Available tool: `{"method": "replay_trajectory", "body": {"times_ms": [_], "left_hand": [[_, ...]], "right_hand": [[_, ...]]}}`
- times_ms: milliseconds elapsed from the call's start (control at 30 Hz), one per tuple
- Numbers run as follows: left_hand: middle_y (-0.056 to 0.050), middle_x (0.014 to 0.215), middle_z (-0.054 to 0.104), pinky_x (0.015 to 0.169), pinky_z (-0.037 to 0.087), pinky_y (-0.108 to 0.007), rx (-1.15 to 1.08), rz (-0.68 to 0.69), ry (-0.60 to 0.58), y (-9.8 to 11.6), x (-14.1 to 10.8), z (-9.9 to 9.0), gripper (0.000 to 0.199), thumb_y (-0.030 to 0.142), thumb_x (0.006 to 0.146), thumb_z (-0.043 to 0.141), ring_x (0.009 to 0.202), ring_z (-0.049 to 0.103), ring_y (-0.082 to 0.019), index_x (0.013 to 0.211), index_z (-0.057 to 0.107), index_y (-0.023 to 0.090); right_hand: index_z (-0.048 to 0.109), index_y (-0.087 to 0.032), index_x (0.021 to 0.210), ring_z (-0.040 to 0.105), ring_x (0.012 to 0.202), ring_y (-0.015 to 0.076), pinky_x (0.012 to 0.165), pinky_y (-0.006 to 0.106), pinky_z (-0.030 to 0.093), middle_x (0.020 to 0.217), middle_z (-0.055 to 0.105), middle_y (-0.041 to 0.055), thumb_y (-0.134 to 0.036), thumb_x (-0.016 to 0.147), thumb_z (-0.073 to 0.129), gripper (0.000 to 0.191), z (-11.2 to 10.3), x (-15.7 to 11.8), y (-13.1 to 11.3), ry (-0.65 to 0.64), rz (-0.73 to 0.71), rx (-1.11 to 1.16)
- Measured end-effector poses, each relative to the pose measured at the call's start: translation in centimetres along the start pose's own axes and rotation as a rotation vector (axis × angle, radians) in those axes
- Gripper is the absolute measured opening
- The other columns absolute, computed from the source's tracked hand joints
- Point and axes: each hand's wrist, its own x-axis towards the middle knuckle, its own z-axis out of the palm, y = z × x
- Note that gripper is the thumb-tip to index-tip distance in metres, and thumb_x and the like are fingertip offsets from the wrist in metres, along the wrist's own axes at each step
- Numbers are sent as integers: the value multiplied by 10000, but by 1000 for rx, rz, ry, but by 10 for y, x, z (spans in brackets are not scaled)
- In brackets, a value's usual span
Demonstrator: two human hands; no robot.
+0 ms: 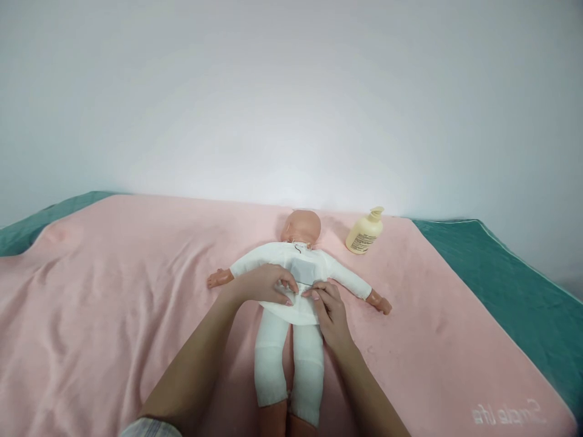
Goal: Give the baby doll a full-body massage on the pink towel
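Observation:
A baby doll [304,226] with a bare head lies stretched out, arms spread, its back seemingly turned up. It wears a white cloth suit [271,358] on body, arms and legs. A grey rectangular panel [303,271] sits on its upper torso. Just below that panel, the bent fingers of my left hand [273,285] pinch at the white cloth from the left. From the right, my right hand [331,308] meets it with curled fingers, also at the cloth. Their fingertips almost touch; the small bit of cloth between them is hard to make out.
A pale yellow pump bottle [364,233] stands to the right of the doll's head. Under everything lies a wrinkled pink blanket [136,303], over a green sheet [505,285] that shows at both sides. A plain wall [291,97] rises behind.

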Motion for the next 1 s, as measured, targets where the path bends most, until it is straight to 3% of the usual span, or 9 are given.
{"method": "replay_trajectory", "body": {"times_ms": [233,333,667,867,1000], "left_hand": [[-55,962,719,792,460,-291,-15,12,129,3,5,-2,224,294,812,628,894,618,-218,964,736,171],[-53,970,725,771,469,-283,-24,-15,123,3,7,-1,208,306,814,629,889,629,-208,939,746,186],[-21,833,716,667,449,-235,-65,0,191,-1,15,7,223,305,833,575,745,614,-161,876,730,150],[-3,762,662,653,443,-249,-94,63,382,-5,20,9,304,376,907,486,709,579,-147,805,668,155],[-36,947,698,861,455,-309,-71,111,595,-13,25,9,227,352,905,522,918,612,-189,868,667,181]], "right_hand": [[693,-259,1037,512,1049,234,970,424,384,1048,589,75,-340,974,427,285,0,-2,5,60,6,-13],[687,-257,1058,512,1057,237,972,429,384,1061,592,78,-336,969,438,276,1,-1,7,44,8,-28],[702,-239,949,551,985,234,906,406,421,979,620,71,-351,953,468,260,-1,6,6,8,42,16],[700,-219,938,577,926,229,850,385,445,937,617,71,-380,953,460,290,-6,25,7,116,21,76],[700,-219,882,576,922,231,860,390,441,906,629,72,-409,949,462,312,-5,55,12,138,-15,32]]}}
